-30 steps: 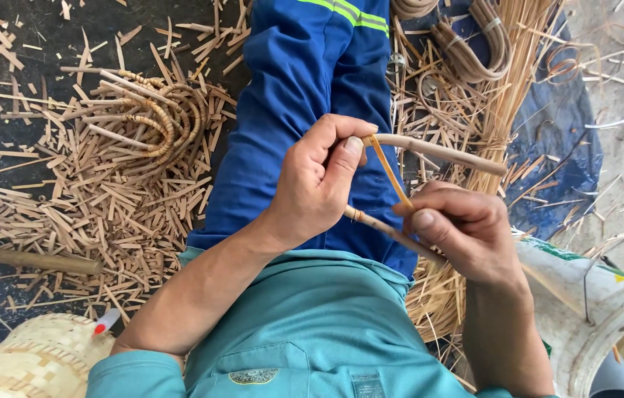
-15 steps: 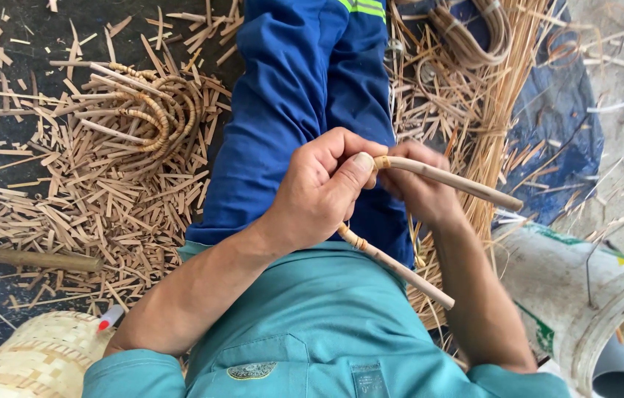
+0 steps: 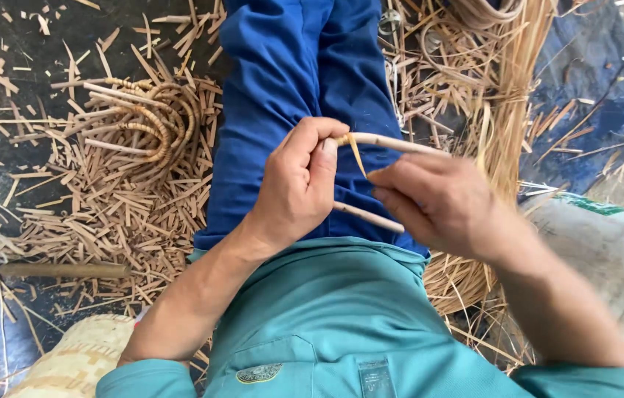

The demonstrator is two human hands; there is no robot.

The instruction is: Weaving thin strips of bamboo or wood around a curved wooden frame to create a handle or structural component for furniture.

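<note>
As right hand (image 3: 441, 203) returned, strip (image 3: 357, 153) shortened

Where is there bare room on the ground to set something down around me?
Bare patches: the dark floor at far left, thinly littered, and the blue tarp beyond the long straw bundle. Crowded: the heap of cut cane offcuts around the coiled cane ring, and the lap, where the left hand and right hand work a cane stick.

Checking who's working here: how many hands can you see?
2: the left hand grips a bent pale rattan cane over the blue trousers; the right hand pinches a thin strip beside it.
</note>
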